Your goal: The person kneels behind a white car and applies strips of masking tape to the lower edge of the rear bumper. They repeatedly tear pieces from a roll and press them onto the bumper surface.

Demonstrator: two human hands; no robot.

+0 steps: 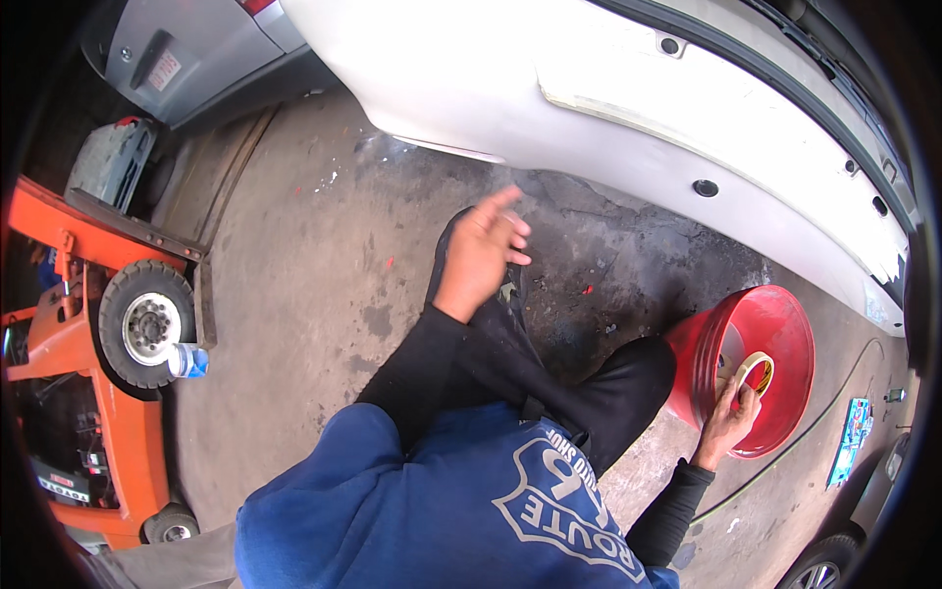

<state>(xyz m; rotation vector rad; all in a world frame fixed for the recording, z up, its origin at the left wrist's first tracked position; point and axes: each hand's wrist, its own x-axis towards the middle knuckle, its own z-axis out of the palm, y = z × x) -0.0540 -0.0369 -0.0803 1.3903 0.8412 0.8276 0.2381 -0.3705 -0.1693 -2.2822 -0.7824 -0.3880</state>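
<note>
My right hand (730,424) is closed around a roll of masking tape (756,371), cream-coloured with a yellow and dark core. It holds the roll at the mouth of a red bucket (780,319) that lies tilted on its side by my right knee. Something pale shows inside the bucket behind the tape, but I cannot make it out. My left hand (481,250) is raised over my left knee, fingers apart and slightly bent, with nothing in it. Ahead of both hands stretches a white car bumper (608,128) with a small dark round hole.
An orange forklift (123,383) stands at the left, with a blue-and-white container (188,360) by its tyre. A grey vehicle (196,59) is at the far left. Right of the bucket, a thin hose (785,454) crosses the stained concrete floor (285,294) near a blue package (850,444).
</note>
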